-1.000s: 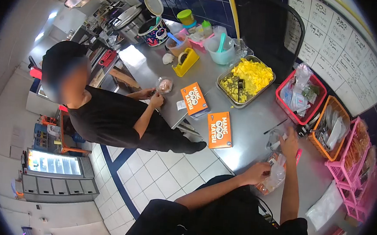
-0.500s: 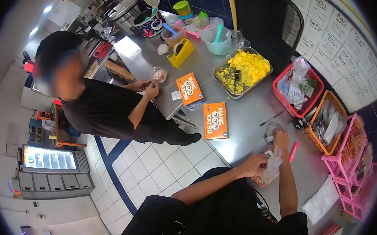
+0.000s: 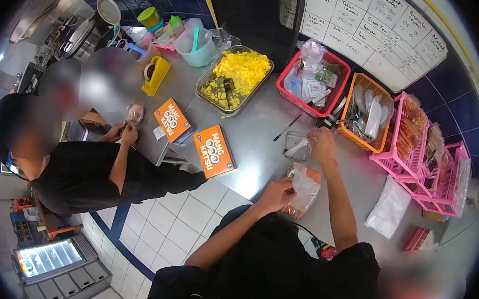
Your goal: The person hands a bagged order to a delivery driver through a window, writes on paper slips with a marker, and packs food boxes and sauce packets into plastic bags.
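Note:
My left hand has its fingers pinched on the left edge of a clear plastic bag. The bag lies over orange-red packaging near the front of the steel counter. Just beyond it is a small clear plastic container with something whitish inside. My right hand is at that container's right side, thumb and fingers closed together; what they hold, if anything, cannot be made out. A thin black pen-like stick lies behind the container. Two orange printed boxes stand to the left.
A glass tray of yellow food sits at the back, beside a red basket, an orange basket and pink racks. White plastic sheets lie right. At left, a co-worker's hands hold a plastic-wrapped item.
The view has turned, so the counter things appear shifted left. My right hand has drawn back from over the small container to its right side. My left hand stays at the bag.

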Motion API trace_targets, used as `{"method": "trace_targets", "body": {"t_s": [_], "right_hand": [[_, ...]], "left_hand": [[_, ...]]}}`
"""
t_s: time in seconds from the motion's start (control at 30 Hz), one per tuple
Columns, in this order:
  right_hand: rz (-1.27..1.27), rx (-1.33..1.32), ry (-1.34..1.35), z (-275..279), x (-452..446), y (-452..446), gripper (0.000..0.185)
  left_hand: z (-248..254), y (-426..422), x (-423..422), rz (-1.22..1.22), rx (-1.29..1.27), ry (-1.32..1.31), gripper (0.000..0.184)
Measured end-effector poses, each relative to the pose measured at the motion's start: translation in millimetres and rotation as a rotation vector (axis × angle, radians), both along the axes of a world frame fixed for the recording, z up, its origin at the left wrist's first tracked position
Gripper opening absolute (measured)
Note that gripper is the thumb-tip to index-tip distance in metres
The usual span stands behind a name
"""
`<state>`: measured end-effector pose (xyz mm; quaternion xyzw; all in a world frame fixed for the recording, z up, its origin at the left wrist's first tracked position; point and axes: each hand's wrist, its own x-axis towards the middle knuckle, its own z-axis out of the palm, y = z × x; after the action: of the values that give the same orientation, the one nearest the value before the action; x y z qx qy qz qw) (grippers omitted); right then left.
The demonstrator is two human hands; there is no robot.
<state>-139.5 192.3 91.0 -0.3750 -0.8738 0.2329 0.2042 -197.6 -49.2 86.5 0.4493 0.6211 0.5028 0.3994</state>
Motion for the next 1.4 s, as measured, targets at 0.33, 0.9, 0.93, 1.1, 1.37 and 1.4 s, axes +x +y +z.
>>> {"method": "trace_targets", "body": {"t_s": [0.33, 0.9, 0.93, 1.1, 1.37, 1.4], "right_hand": [[0.647, 0.111, -0.179, -56.8, -14.3, -20.9, 0.017], [0.388, -0.178, 0.118, -29.8, -21.7, -31.0, 0.014], [0.392, -0.072, 0.239, 11.4, -19.2, -43.4, 0.012], [0.050, -0.514, 0.598, 86.2, 27.4, -74.2, 0.002], [-0.070, -0.718, 0.586, 0.7, 94.1, -138.2, 0.006], [-0.078, -0.726, 0.595, -11.2, 96.8, -143.0, 0.006]], "left_hand": [[-10.6, 0.0, 1.2, 0.002, 0.059, -0.016, 0.016], [-6.4, -1.1, -0.1, 0.030, 0.150, 0.207, 0.023], [-12.0, 0.9, -0.4, 0.041, 0.125, 0.214, 0.026], [-12.6, -1.1, 9.6, 0.042, 0.003, 0.274, 0.032], [-56.7, -3.1, 9.3, -0.027, 0.189, 0.374, 0.038], [-36.5, -11.0, 8.8, 0.058, 0.263, 0.371, 0.035]]}}
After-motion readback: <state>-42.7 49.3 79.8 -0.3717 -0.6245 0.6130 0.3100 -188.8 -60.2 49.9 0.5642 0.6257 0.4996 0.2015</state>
